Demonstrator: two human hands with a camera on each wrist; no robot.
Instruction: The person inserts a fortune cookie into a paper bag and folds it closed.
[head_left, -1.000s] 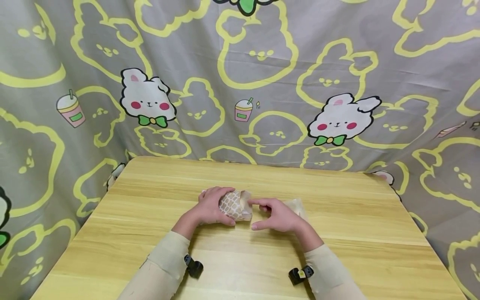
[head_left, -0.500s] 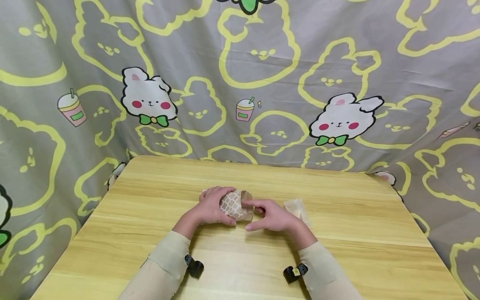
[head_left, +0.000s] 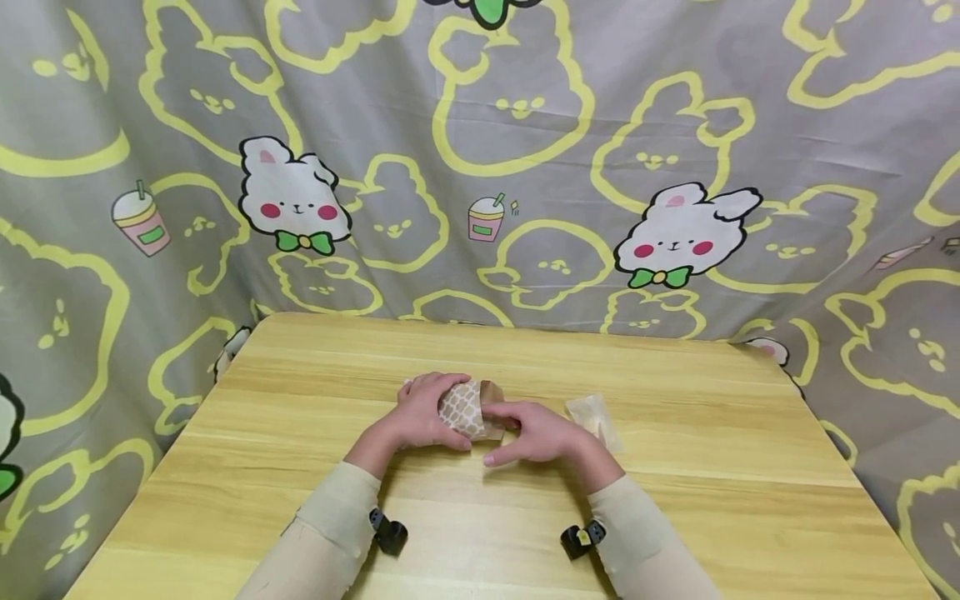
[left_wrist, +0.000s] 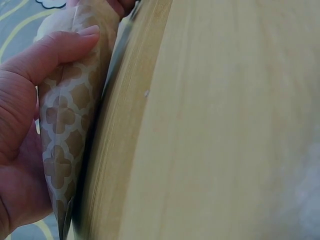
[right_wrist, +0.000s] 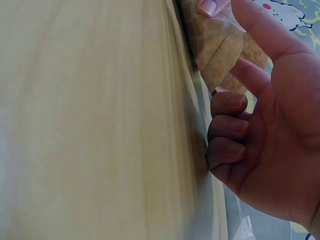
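A small brown paper bag (head_left: 461,411) with a white lattice print lies on its side on the table, its mouth facing right. My left hand (head_left: 426,414) grips its body from the left, thumb along the near side. In the left wrist view the bag (left_wrist: 62,125) narrows to a flat, pointed end below that thumb. My right hand (head_left: 542,432) reaches in from the right with its index finger inside the mouth. The right wrist view shows the other three fingers (right_wrist: 227,127) curled and the thumb stretched out, with the fingertip inside the bag (right_wrist: 220,50) hidden.
A small translucent packet (head_left: 595,421) with something pale inside lies just right of my right hand. The wooden table (head_left: 675,500) ends at the back against a grey curtain (head_left: 525,275) printed with rabbits. Each forearm wears a black camera (head_left: 388,533).
My right hand has moved left, and its index finger has gone from the bag's rim into the mouth, which stands wider. The packet is less covered. My left hand keeps its place.
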